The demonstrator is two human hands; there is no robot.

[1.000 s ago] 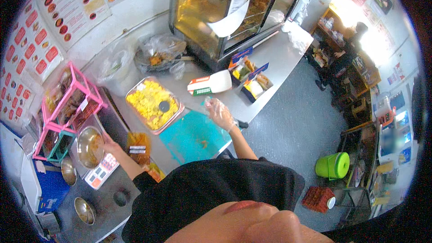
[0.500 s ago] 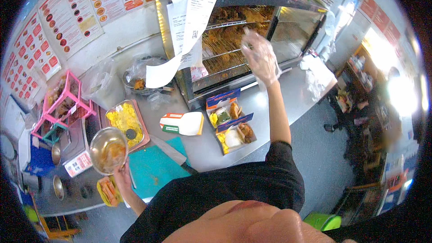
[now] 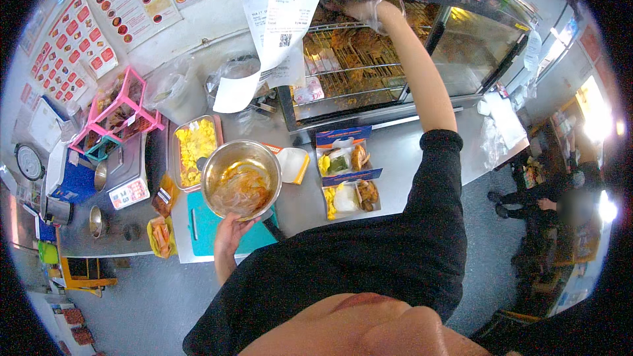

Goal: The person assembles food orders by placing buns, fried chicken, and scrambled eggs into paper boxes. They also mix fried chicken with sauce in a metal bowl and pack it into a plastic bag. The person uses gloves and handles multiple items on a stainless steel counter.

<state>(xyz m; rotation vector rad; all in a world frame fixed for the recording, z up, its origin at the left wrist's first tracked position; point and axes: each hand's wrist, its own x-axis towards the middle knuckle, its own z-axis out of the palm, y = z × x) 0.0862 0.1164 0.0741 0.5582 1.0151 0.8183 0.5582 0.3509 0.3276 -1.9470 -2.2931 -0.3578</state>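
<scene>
My left hand [image 3: 231, 232] grips the near rim of a shiny metal mixing bowl [image 3: 241, 148], which is smeared inside with orange-brown sauce. The bowl is held over a teal cutting board [image 3: 206, 227]. My right hand [image 3: 364, 10], in a clear plastic glove, reaches into the upper part of a glass food warmer [image 3: 455, 46], over a wire rack [image 3: 349, 59] of browned food. Its fingers are dim and partly hidden, so their grip does not show. Below the warmer stand two open meal boxes [image 3: 351, 202] with rice, yellow pieces and browned meat.
Paper receipts [image 3: 287, 33] hang before the warmer's left side. Left on the counter are a tray of yellow food [image 3: 196, 142], a pink rack [image 3: 125, 115], a scale [image 3: 128, 184] and a white-and-orange carton [image 3: 293, 163]. Another person [image 3: 560, 204] is at the far right.
My right hand has gone from the warmer's opening deeper in, toward its upper left. My left hand has brought the bowl rightward, over the cutting board and partly across the carton.
</scene>
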